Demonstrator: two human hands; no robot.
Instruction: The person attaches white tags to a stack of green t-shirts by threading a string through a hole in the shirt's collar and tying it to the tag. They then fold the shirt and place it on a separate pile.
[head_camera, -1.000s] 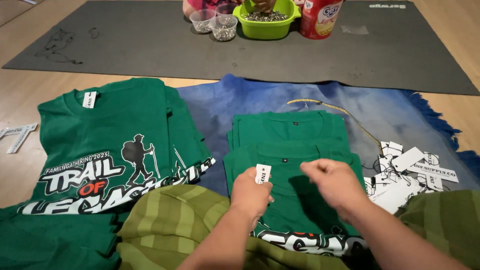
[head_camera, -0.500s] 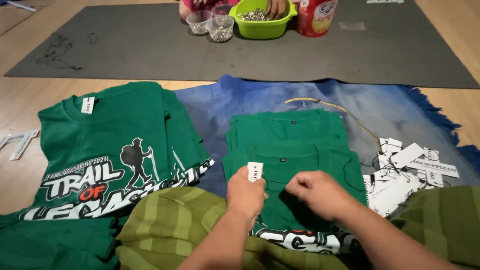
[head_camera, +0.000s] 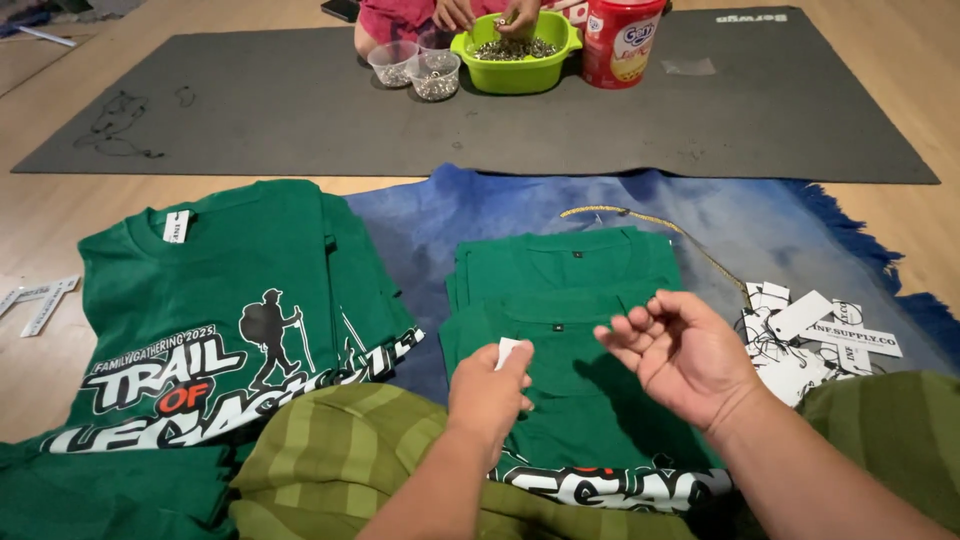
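Small white paper tag (head_camera: 507, 352), pinched in the left hand (head_camera: 488, 396) between thumb and fingers (head_camera: 518, 360), held just above the folded green shirts (head_camera: 565, 330) in the middle of the blue cloth (head_camera: 430, 230). Right hand (head_camera: 685, 355) raised beside it, palm up, fingers loosely curled and holding nothing.

Looks very light and thin, that tag. Probably bends and creases if squeezed hard. Best held by its edge, with just two fingertips. Easy to drop or lose.

Shirts underneath: soft, floppy, stacked neatly with collars pointing away. Likely to slide or wrinkle if pulled. Best lifted flat from both sides.

More green shirts with a white hiker print (head_camera: 230, 330) spread out to the left, one with a white tag at the neck. A pile of loose white tags (head_camera: 815, 335) on the right, near a thin gold cord (head_camera: 660, 228).

All laid out on a wooden floor (head_camera: 50, 230), no counter here. Green striped cloth over the knees at the bottom. Farther off, a dark grey mat (head_camera: 300, 110) with a green bowl (head_camera: 515, 55) full of small bits, two clear cups (head_camera: 415, 68), and a red tub (head_camera: 620, 40). Another person's hands (head_camera: 490, 14) reaching into the bowl.
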